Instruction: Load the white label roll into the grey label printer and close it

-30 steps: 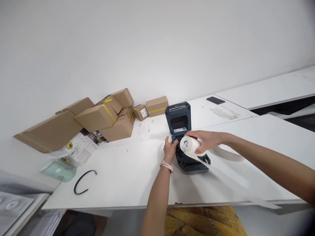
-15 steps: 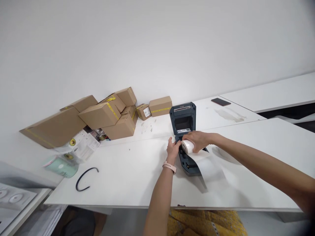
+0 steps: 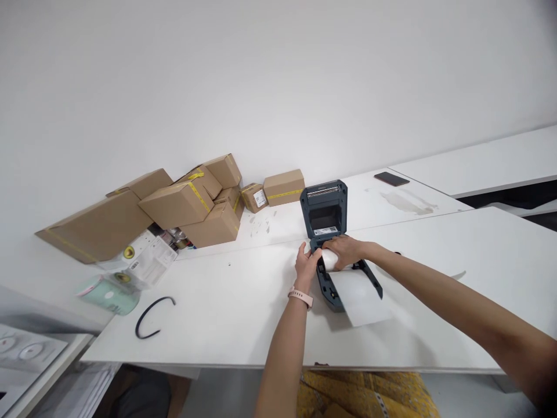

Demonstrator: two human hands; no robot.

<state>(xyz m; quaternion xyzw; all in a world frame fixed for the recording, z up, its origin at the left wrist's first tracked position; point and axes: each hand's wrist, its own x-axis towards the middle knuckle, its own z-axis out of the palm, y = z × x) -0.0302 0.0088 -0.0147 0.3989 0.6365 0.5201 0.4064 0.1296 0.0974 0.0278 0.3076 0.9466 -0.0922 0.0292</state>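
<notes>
A dark grey label printer [image 3: 324,209] stands on the white table with its lid raised. Inside its lower part sits a white paper roll [image 3: 329,259], partly covered by fingers. My right hand [image 3: 343,251] is closed round the roll from above. From the roll, a loose white sheet [image 3: 359,297] hangs out over the printer's front. My left hand [image 3: 307,264], with a pink wristband, is at the printer's left edge, thumb against it and the other fingers apart and raised.
Cardboard boxes [image 3: 174,204] are piled at the back left. A green pouch [image 3: 108,295] and a black curved band [image 3: 140,319] lie at left. A phone [image 3: 391,179] rests at the back right. Behind my right forearm is a partly hidden curved item.
My right hand has lowered the roll into the printer and levelled it. The loose sheet now lies straighter over the front. My left hand has hardly moved.
</notes>
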